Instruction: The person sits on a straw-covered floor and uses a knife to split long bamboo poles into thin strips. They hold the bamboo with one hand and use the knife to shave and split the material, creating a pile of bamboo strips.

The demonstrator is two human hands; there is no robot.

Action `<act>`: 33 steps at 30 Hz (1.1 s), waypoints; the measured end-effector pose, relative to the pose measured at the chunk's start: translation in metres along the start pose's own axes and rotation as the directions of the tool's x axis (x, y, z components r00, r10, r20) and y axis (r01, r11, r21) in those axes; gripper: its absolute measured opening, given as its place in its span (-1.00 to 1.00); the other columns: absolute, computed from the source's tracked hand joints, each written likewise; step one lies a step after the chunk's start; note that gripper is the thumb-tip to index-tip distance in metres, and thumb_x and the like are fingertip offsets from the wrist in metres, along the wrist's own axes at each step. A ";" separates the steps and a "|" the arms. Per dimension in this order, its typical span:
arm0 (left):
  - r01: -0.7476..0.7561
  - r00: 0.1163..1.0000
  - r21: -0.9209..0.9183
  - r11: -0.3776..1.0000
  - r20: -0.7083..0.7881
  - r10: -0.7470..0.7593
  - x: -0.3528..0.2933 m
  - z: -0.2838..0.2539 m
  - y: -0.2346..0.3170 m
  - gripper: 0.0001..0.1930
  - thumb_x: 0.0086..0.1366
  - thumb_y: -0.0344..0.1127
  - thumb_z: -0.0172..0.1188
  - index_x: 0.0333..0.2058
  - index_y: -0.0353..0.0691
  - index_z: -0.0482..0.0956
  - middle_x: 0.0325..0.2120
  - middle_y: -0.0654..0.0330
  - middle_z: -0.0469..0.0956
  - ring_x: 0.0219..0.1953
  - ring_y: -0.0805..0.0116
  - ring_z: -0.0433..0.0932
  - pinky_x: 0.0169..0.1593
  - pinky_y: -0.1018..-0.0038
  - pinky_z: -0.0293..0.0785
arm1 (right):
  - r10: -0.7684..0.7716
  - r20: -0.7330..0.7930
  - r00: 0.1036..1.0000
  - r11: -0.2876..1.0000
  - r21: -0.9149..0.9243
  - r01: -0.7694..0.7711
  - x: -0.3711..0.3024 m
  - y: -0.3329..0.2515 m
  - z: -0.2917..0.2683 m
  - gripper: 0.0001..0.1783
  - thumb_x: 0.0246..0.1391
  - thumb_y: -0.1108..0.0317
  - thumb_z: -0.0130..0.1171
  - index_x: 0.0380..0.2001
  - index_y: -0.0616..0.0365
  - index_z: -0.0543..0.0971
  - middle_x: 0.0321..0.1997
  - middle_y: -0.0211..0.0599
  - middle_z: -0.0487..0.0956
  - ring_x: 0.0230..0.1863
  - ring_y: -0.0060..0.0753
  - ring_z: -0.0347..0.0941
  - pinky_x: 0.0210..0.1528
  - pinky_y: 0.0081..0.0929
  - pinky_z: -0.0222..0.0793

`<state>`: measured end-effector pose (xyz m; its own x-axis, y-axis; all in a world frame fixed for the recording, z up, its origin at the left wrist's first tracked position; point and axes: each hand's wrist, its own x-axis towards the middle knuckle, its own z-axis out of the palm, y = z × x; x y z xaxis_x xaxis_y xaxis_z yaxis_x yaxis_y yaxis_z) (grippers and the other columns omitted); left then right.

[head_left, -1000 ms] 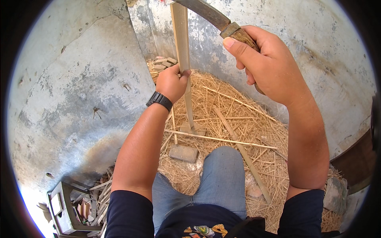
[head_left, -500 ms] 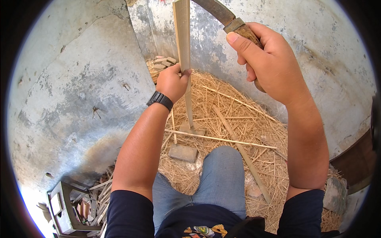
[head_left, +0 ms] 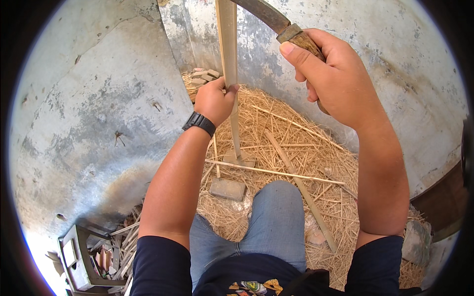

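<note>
A long, pale split bamboo piece [head_left: 228, 47] stands nearly upright in front of me, its top running out of the picture. My left hand [head_left: 215, 102] is wrapped round it at mid-height, above a black wristwatch [head_left: 199, 124]. The bamboo's lower end comes down at a flat brick [head_left: 245, 160] among straw. Up at the right, my right hand [head_left: 343, 81] grips the wooden handle of a large knife [head_left: 264, 13] with a curved dark blade. The blade slants up and left toward the bamboo's top; its tip is out of sight, so I cannot tell whether they touch.
Straw and thin strips [head_left: 276, 172] cover the floor, along with a longer bamboo stick [head_left: 301, 190]. A second brick [head_left: 227, 189] lies near my knees. Several bricks [head_left: 202, 77] sit by the wall [head_left: 98, 108]. At lower left, a frame [head_left: 81, 266] stands beside scraps.
The knife and right hand have shifted very slightly up and left, closer to the bamboo's top. My left hand keeps its hold in the same place.
</note>
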<state>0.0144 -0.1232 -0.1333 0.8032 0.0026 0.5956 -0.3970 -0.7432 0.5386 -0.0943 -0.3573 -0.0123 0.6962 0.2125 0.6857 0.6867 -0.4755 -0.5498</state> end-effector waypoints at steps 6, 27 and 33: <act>-0.019 1.000 0.058 0.998 -0.009 0.019 0.002 -0.002 0.004 -0.73 0.31 -0.09 0.21 -0.28 -0.18 0.68 -0.45 0.02 0.66 -0.36 -0.01 0.63 -0.23 0.17 0.52 | -0.027 0.025 0.999 0.996 -0.082 0.029 0.004 0.004 -0.003 -0.63 0.24 0.05 0.16 -0.26 0.20 0.53 -0.55 -0.42 0.49 -0.61 -0.61 0.36 -0.55 -0.59 0.27; -0.055 0.998 0.074 0.996 -0.028 0.057 0.012 0.000 0.028 -0.76 0.25 -0.19 0.25 -0.26 -0.26 0.70 -0.39 -0.11 0.66 -0.30 -0.02 0.66 -0.21 0.20 0.55 | 0.055 -0.026 0.998 0.967 -0.248 -0.060 -0.016 -0.044 0.001 -0.60 0.29 0.08 0.07 -0.56 0.08 0.43 -0.75 -0.51 0.35 -0.77 -0.70 0.25 -0.73 -0.68 0.18; 0.004 1.000 0.093 0.996 0.009 -0.005 0.017 -0.005 0.032 -0.74 0.28 -0.16 0.25 -0.26 -0.25 0.69 -0.38 -0.11 0.67 -0.29 -0.03 0.66 -0.20 0.19 0.55 | 0.052 -0.038 0.998 0.959 -0.277 -0.060 -0.015 -0.047 0.003 -0.62 0.31 0.09 0.05 -0.54 0.07 0.43 -0.72 -0.51 0.36 -0.75 -0.70 0.26 -0.70 -0.67 0.21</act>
<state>0.0133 -0.1434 -0.1031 0.8092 0.0004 0.5875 -0.3505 -0.8022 0.4833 -0.1363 -0.3360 0.0020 0.7224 0.1549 0.6740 0.5583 -0.7056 -0.4363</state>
